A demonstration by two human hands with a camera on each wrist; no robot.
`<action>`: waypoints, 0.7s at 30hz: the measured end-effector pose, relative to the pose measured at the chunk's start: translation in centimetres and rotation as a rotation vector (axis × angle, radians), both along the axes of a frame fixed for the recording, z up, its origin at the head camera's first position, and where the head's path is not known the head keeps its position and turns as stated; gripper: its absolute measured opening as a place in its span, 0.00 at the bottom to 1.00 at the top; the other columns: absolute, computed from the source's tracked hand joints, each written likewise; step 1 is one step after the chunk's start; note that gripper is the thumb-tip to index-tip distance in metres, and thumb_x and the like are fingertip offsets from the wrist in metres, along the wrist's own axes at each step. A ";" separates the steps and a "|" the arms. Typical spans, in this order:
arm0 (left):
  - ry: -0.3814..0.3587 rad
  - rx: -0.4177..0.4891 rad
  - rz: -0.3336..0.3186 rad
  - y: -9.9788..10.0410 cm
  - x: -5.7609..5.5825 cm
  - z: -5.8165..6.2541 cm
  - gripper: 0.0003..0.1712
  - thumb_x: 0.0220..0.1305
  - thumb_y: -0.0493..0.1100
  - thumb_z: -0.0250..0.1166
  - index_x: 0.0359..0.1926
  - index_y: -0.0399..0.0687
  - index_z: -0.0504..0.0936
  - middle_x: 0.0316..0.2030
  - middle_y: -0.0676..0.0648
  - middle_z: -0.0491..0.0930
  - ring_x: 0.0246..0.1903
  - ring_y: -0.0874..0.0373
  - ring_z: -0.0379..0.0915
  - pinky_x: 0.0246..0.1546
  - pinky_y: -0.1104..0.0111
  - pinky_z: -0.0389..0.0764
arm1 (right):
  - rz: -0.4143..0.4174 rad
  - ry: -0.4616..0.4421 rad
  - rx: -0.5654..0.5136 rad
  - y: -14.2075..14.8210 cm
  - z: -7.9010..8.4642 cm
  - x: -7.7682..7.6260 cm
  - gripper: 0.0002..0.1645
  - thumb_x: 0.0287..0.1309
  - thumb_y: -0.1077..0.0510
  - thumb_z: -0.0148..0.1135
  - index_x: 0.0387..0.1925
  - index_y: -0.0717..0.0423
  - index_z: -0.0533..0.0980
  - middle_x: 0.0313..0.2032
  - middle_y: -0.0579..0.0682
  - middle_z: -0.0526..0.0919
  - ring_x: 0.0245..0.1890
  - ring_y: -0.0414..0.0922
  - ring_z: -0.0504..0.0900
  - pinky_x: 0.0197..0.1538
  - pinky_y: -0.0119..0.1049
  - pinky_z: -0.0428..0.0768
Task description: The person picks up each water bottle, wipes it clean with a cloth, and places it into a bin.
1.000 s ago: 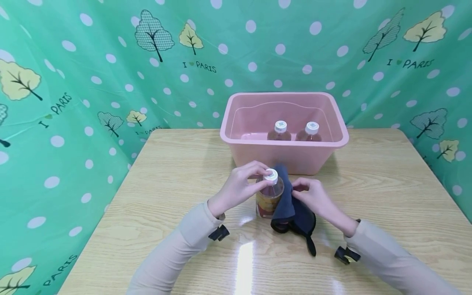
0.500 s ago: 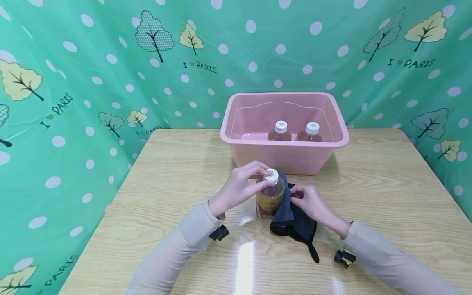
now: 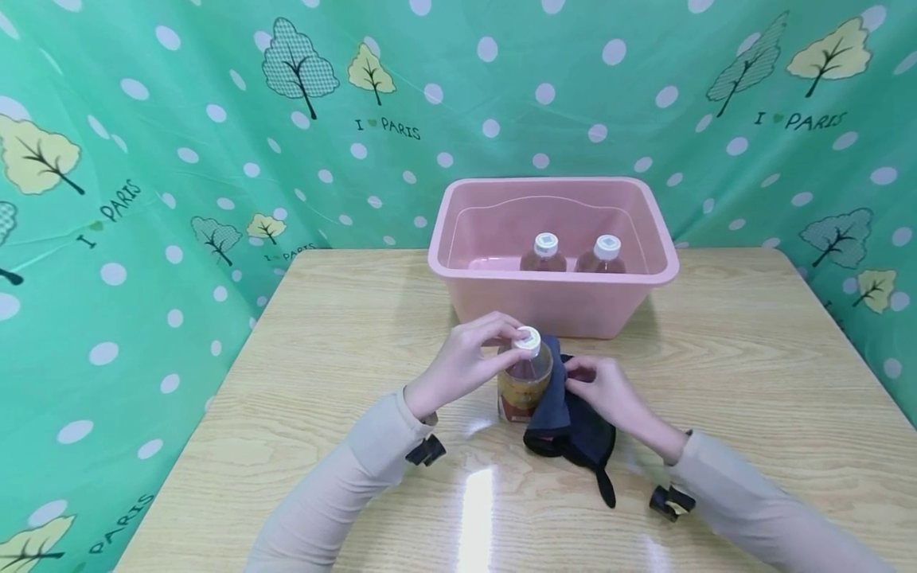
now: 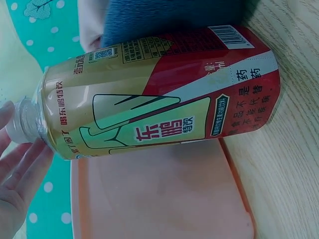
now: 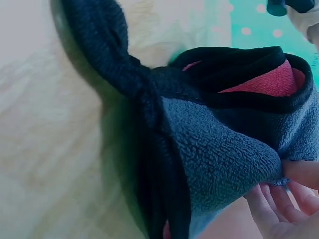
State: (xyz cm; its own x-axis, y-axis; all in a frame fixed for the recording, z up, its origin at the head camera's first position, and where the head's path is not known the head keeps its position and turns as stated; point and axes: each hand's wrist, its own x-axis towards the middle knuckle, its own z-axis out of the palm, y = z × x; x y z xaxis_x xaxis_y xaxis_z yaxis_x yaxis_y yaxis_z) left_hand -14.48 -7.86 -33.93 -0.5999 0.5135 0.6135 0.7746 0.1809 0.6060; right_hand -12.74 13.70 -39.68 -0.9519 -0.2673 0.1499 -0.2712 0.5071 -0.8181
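Note:
In the head view, an upright drink bottle (image 3: 525, 386) with a gold and red label stands on the table. My left hand (image 3: 469, 354) pinches its white cap (image 3: 528, 341) between thumb and fingers. Against the bottle's right side lies a folded dark blue-grey cloth (image 3: 555, 406) with black edging. Pink lining shows within its folds in the right wrist view. My right hand (image 3: 605, 390) pinches the cloth between thumb and fingers. A label (image 4: 149, 109) faces the left wrist camera, where the left hand (image 4: 20, 174) is at the cap.
A pink plastic bin (image 3: 552, 306) stands just behind the bottle. Inside are two white-capped bottles, a left one (image 3: 544, 259) and a right one (image 3: 605, 259). The wooden table (image 3: 329, 358) meets a green dotted curtain (image 3: 401, 95) at the back.
My right hand and the cloth have shifted slightly toward me, and the cloth's far end sits lower beside the bottle. The left hand and bottle stay in place.

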 end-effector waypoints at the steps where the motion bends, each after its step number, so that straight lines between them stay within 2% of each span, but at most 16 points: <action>1: 0.005 0.000 0.000 0.0 0.0 0.0 0.07 0.50 0.34 0.66 0.32 0.37 0.78 0.35 0.44 0.77 0.34 0.62 0.74 0.38 0.75 0.77 | -0.004 0.006 -0.012 0.0 0.2 0.0 0.07 0.46 0.76 0.58 0.30 0.71 0.76 0.30 0.60 0.81 0.31 0.48 0.79 0.35 0.35 0.79; 6: 0.013 0.010 0.002 0.0 -0.1 0.0 0.07 0.49 0.34 0.66 0.32 0.37 0.78 0.34 0.45 0.78 0.34 0.62 0.74 0.37 0.74 0.78 | -0.018 0.059 -0.064 0.0 1.5 0.0 0.07 0.44 0.77 0.57 0.30 0.73 0.77 0.29 0.61 0.81 0.29 0.41 0.79 0.37 0.38 0.79; 11: 0.002 0.008 0.004 0.0 0.0 0.0 0.07 0.49 0.34 0.66 0.32 0.38 0.78 0.34 0.45 0.77 0.34 0.62 0.74 0.38 0.75 0.77 | -0.031 0.088 -0.085 0.1 2.5 0.2 0.07 0.44 0.76 0.59 0.30 0.72 0.77 0.28 0.61 0.81 0.29 0.30 0.76 0.35 0.29 0.79; 15: -0.012 0.001 0.007 0.0 0.1 0.1 0.07 0.49 0.34 0.66 0.32 0.38 0.78 0.34 0.45 0.77 0.35 0.62 0.74 0.38 0.76 0.77 | -0.013 0.113 -0.086 0.2 3.0 0.3 0.07 0.45 0.74 0.60 0.31 0.70 0.78 0.29 0.59 0.81 0.30 0.32 0.77 0.35 0.26 0.78; 18: -0.012 -0.003 0.010 0.0 0.1 0.1 0.07 0.49 0.34 0.66 0.32 0.38 0.78 0.34 0.45 0.77 0.35 0.62 0.74 0.38 0.76 0.77 | 0.006 0.135 -0.077 0.2 3.3 0.4 0.07 0.45 0.73 0.61 0.31 0.69 0.79 0.30 0.57 0.82 0.31 0.35 0.78 0.35 0.28 0.78; 21: -0.006 -0.008 0.012 0.0 0.1 0.1 0.07 0.49 0.34 0.66 0.32 0.38 0.78 0.34 0.45 0.77 0.35 0.62 0.74 0.38 0.76 0.77 | 0.014 0.142 -0.074 0.3 3.5 0.4 0.08 0.45 0.73 0.61 0.32 0.68 0.79 0.29 0.56 0.82 0.31 0.33 0.77 0.35 0.28 0.79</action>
